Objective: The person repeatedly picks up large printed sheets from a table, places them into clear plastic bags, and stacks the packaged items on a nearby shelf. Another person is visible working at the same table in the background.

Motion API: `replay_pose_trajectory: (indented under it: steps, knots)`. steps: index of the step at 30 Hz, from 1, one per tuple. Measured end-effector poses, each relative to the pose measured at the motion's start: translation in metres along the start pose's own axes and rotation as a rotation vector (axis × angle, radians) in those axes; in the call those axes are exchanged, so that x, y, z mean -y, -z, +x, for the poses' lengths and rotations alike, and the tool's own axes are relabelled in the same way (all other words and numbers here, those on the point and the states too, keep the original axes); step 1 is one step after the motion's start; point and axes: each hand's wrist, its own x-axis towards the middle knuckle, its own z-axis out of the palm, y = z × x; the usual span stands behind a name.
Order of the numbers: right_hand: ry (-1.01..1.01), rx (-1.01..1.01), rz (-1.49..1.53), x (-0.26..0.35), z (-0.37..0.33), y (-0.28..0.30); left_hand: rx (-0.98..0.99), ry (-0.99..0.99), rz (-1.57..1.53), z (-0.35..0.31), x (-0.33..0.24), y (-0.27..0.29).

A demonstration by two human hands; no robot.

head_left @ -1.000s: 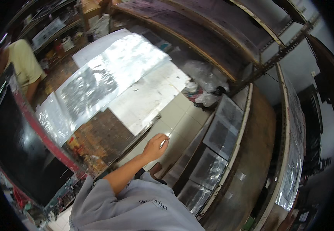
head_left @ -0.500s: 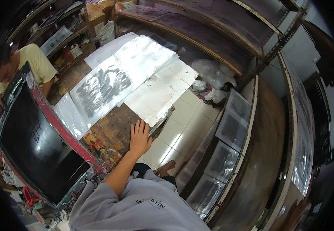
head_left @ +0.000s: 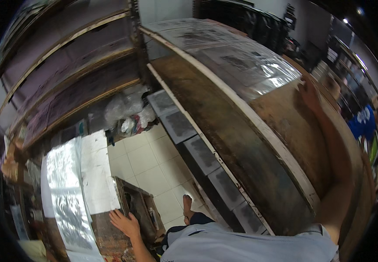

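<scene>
My left hand (head_left: 125,223) rests flat with fingers spread on the near edge of a paint-stained wooden table (head_left: 110,238), beside a white sheet (head_left: 99,174). A long strip of shiny clear plastic (head_left: 70,201) lies to the left of that sheet. Far to the right, my right arm stretches out over a brown board. My right hand (head_left: 309,95) is at the corner of a glossy plastic sheet (head_left: 280,78), its fingers closed on the corner. More such sheets, with dark smudges, lie farther back on the board.
Below the board are a lower brown shelf (head_left: 224,144) and dark grey panels (head_left: 202,153). A tall rack (head_left: 80,65) stands at the far left, with crumpled plastic bags (head_left: 125,109) under it. Someone in a blue shirt (head_left: 362,123) is at the far right.
My view has swung to the right. My right arm has come into sight, reaching to the plastic sheets on the board. My left hand stays on the table edge.
</scene>
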Motion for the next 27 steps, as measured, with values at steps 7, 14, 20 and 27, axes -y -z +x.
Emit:
replay_pose_trajectory:
  steps: [7,14,20,27]
  knots:
    - [-0.015,-0.052,-0.021,0.020,-0.011,0.017,0.022,0.002,0.044,-0.001,-0.003,-0.007]
    - [-0.009,-0.059,-0.060,0.023,-0.010,0.019,0.019,0.002,0.057,-0.002,0.001,-0.009]
    - [-0.093,-0.061,-0.103,0.046,-0.012,0.022,0.004,0.003,0.039,-0.004,0.002,-0.006]
    - [0.031,-0.149,-0.274,0.034,-0.012,0.016,-0.017,-0.013,0.020,-0.002,0.003,-0.005]
